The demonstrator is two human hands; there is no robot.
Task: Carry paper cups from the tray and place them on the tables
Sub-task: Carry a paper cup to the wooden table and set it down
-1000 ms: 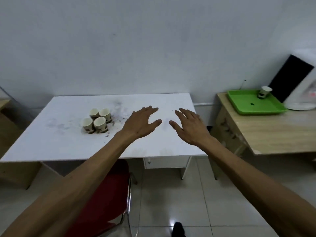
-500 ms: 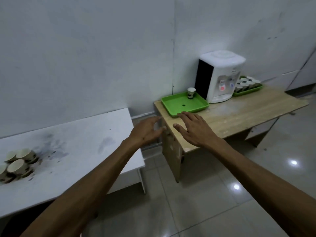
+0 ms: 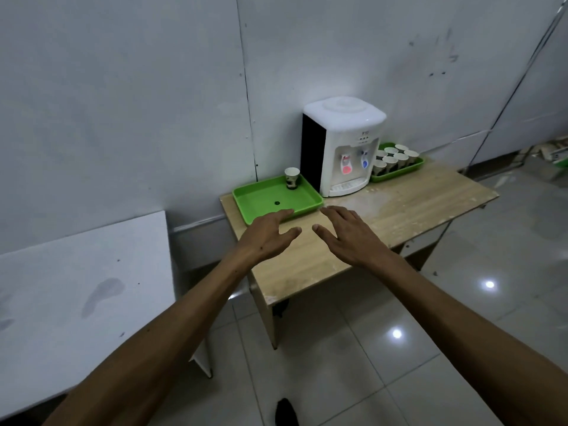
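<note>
Head view: both hands reach toward the centre of the frame, empty. The left hand (image 3: 266, 234) has its grip spread, fingertips at the near rim of the green tray (image 3: 264, 207); the right hand (image 3: 347, 233) is likewise spread, over bare wood. One paper cup (image 3: 291, 178) stands upright at the tray's far right corner, just beside the water dispenser (image 3: 344, 149). A second tray (image 3: 413, 168), upper right, holds more cups. Judgement: take the lone cup by its wall, lightly, lifting straight up to clear the rim and dispenser. The wooden worktop (image 3: 415, 201) offers open room at right; the white worktop (image 3: 76, 287), lower left, shows bare surface for placing.
</note>
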